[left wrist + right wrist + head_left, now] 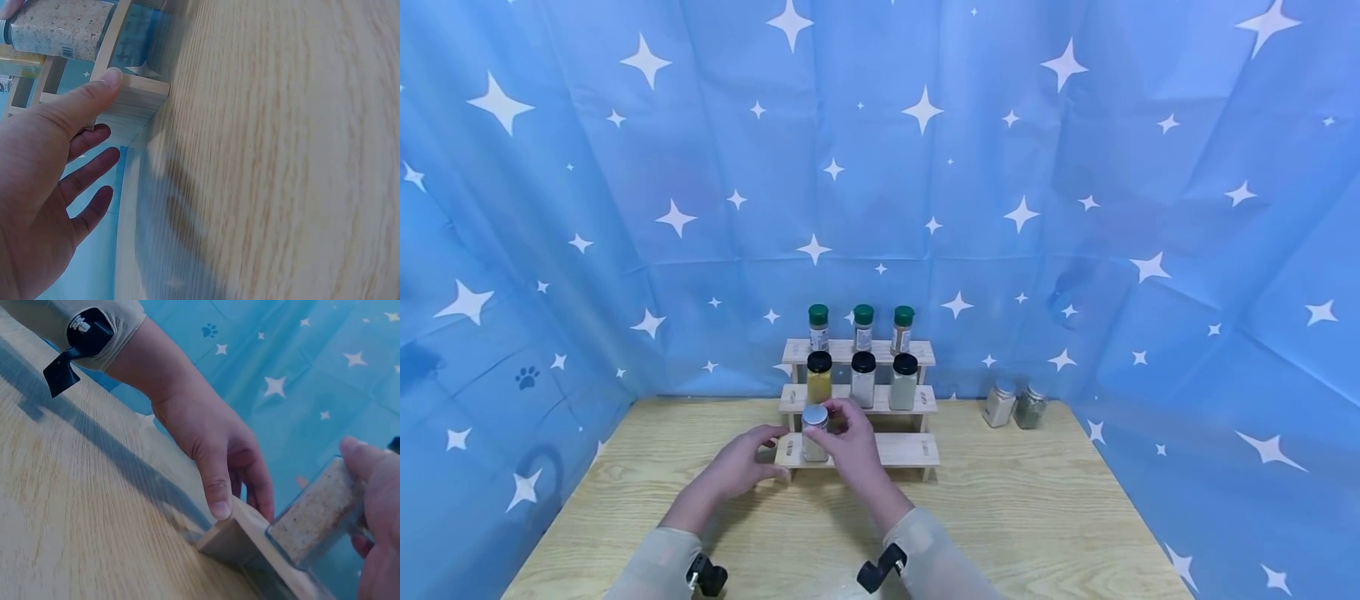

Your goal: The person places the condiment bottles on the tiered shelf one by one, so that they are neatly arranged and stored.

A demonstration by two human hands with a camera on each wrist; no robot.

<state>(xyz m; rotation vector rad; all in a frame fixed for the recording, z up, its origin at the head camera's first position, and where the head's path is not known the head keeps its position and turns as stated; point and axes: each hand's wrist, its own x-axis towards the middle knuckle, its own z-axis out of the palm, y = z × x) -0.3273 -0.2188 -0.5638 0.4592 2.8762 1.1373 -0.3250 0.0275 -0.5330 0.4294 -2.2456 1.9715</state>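
Observation:
My right hand grips a glass spice jar with a silver lid and pale, speckled contents. This jar stands upright at the left of the bottom tier of a stepped wooden spice rack. At the rack's left end, my left hand holds the bottom board's corner, its thumb on the front and the other fingers behind. The left wrist view shows those other fingers loosely spread. In the right wrist view, the jar's base meets the board.
Black-capped jars line the middle tier, and green-capped bottles the top one. Two more silver-lidded jars, one pale and one dark, stand at the table's back right. Behind the wooden table hangs a blue star-patterned curtain.

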